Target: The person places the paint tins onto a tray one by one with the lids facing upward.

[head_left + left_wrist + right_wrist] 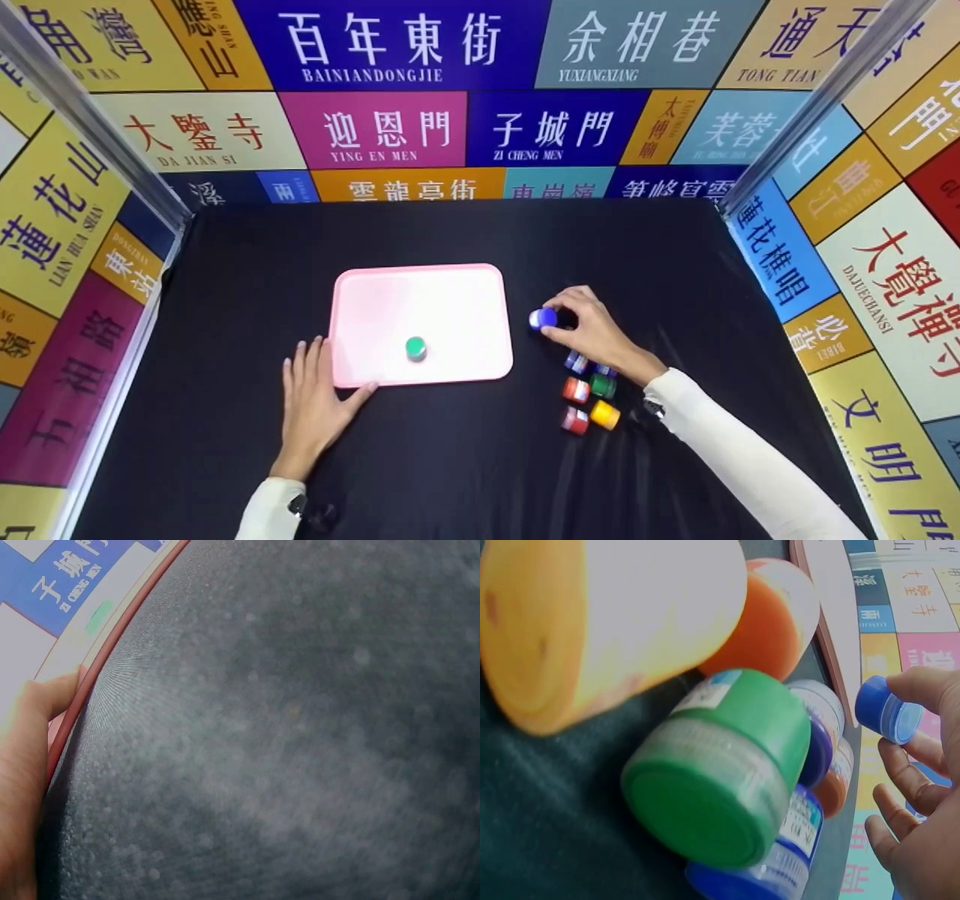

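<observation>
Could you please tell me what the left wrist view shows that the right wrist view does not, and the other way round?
Only the left wrist view shows the left hand, its thumb at the tray's rim, and a blurred green shape, probably the jar on the tray.

Only the right wrist view shows the right hand pinching a blue jar, and nearby the yellow jar, orange jar and larger-looking green jar.

Both share part of the tray, dark cloth and lettered wall panels.

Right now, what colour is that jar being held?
Blue; the jar shows best in the right wrist view.
</observation>
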{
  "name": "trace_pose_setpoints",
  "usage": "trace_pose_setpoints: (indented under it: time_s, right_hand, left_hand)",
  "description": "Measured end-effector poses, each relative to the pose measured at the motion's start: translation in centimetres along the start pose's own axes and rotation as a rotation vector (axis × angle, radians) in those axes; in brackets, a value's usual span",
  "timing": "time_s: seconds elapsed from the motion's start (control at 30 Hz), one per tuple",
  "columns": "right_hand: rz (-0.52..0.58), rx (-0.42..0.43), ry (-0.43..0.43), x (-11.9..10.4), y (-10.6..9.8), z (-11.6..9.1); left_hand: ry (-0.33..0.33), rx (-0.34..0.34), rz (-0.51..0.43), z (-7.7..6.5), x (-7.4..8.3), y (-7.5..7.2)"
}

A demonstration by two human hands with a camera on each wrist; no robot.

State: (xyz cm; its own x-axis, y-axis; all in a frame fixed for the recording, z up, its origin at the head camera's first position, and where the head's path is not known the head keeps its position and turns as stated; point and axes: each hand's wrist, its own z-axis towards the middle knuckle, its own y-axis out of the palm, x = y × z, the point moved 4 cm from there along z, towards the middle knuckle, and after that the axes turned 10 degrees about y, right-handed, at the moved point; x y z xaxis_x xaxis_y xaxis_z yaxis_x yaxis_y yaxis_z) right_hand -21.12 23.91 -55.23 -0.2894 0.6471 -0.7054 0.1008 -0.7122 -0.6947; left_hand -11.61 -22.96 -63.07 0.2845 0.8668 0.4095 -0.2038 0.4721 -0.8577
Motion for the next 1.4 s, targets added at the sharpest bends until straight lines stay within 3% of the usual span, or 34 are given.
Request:
trace_pose_setpoints:
  time_s: [1.4]
  right_hand:
    - [-0.038, -0.128, -0.142, -4.5, 7.0, 1.3]
  left_hand:
    - [-0.005, -0.005, -0.010, -0.1, 0.0, 0.1]
